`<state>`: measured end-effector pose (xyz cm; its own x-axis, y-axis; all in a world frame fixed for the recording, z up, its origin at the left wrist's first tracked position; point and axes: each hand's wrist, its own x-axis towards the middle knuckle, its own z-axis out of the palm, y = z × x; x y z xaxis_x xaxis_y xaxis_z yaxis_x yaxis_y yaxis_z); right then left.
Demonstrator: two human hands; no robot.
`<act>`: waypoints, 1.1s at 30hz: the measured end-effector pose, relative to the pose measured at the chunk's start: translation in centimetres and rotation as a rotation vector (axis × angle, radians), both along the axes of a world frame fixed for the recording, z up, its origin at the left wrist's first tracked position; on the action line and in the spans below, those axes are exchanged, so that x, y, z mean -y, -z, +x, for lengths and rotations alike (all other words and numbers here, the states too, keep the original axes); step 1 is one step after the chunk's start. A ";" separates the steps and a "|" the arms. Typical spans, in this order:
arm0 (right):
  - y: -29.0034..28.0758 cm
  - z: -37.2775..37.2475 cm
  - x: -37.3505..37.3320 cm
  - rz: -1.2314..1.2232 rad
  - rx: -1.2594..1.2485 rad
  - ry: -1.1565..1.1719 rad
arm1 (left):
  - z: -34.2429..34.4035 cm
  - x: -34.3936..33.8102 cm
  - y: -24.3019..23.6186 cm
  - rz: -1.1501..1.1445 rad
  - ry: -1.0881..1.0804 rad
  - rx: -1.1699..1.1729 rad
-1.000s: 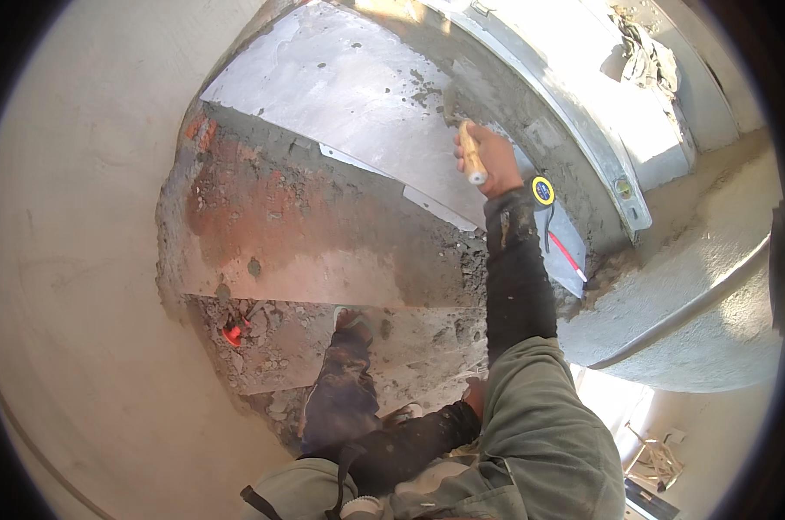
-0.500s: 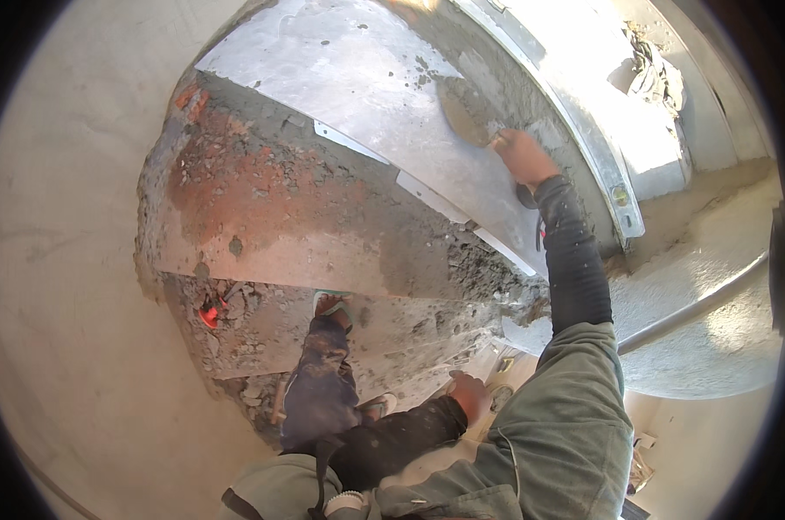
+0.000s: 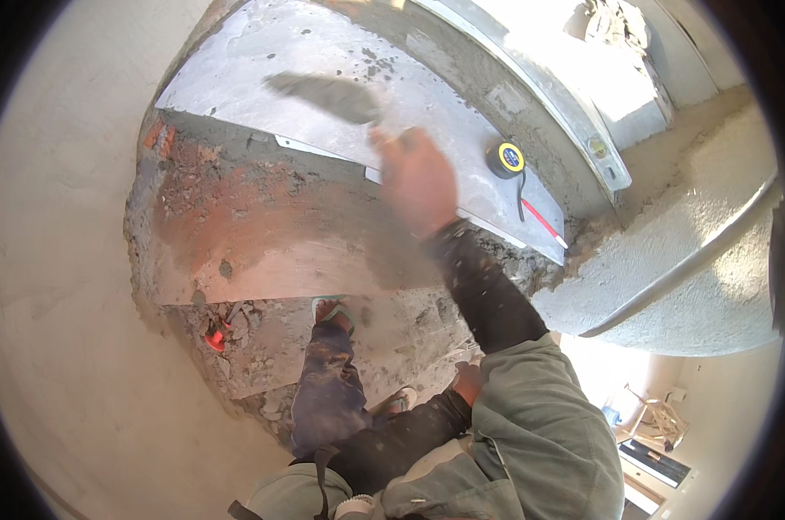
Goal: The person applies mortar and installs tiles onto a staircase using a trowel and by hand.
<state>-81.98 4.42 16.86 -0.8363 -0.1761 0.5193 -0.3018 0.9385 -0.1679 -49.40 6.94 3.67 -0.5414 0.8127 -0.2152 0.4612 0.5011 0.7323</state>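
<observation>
My right hand (image 3: 416,180) is closed round the handle of a trowel (image 3: 332,97), whose blade is smeared by motion over a pale grey stone slab (image 3: 245,69). The slab lies on a curved stair step, with a few specks of mortar on it. On the slab's right end rest a black and yellow tape measure (image 3: 507,159) and a red pencil (image 3: 544,223). My left hand (image 3: 469,381) is low, near my right sleeve, which hides its fingers.
A long metal spirit level (image 3: 596,143) lies along the step above. Rough mortar and brick (image 3: 228,199) show on the step below the slab. A red tool (image 3: 214,340) lies among rubble at left. A pipe (image 3: 678,269) runs along the right wall. My foot (image 3: 333,312) stands on a lower step.
My right hand has swung left and nearer with the trowel, uncovering the tape measure and pencil. My left hand has slipped partly behind my right sleeve. The view has shifted slightly.
</observation>
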 end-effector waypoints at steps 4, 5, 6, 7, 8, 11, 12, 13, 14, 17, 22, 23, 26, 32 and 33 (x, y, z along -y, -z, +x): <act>-0.1 5.9 5.4 -0.243 0.213 -0.314 | 0.5 0.9 -0.7 0.017 0.020 -0.049; 0.2 6.3 5.3 -0.306 0.256 -0.309 | 0.6 1.1 -0.8 0.019 0.030 -0.059; 0.3 6.0 4.1 -0.346 0.284 -0.201 | 0.6 1.3 -0.9 0.022 0.043 -0.075; 0.0 4.9 1.8 -0.382 0.308 -0.097 | 0.7 1.5 -1.2 0.024 0.051 -0.091; -0.2 3.9 -0.8 -0.418 0.331 0.008 | 0.6 1.7 -1.5 0.024 0.063 -0.107; -0.7 3.4 -7.8 -0.270 0.336 0.156 | -0.4 2.2 -3.0 -0.033 0.108 -0.124; -1.6 3.6 -9.2 -0.251 0.429 0.225 | -1.0 2.4 -3.8 -0.070 0.126 -0.119; -1.7 3.7 -10.6 -0.148 0.391 0.249 | -1.4 2.4 -4.4 -0.104 0.150 -0.118; -1.5 4.0 -12.3 -0.044 0.351 0.280 | -1.9 2.5 -5.5 -0.099 0.169 -0.127; 0.4 3.1 -17.7 0.224 0.084 0.249 | -2.1 2.5 -7.4 -0.090 0.220 -0.142; 3.6 0.0 -19.9 -0.072 0.305 0.297 | -0.8 1.8 -6.7 -0.125 0.336 -0.111; 4.1 -0.7 -20.0 -0.101 0.314 0.299 | -0.8 1.7 -6.8 -0.134 0.340 -0.108; 5.1 -1.3 -19.4 -0.142 0.291 0.298 | -1.8 1.9 -7.4 -0.169 0.297 -0.091; 1.5 2.9 -16.9 -0.261 0.231 0.251 | -6.6 1.4 -8.8 -0.093 -0.311 0.023; 0.0 4.7 -15.5 -0.378 0.327 0.198 | -7.3 1.2 -7.8 0.177 -0.538 0.155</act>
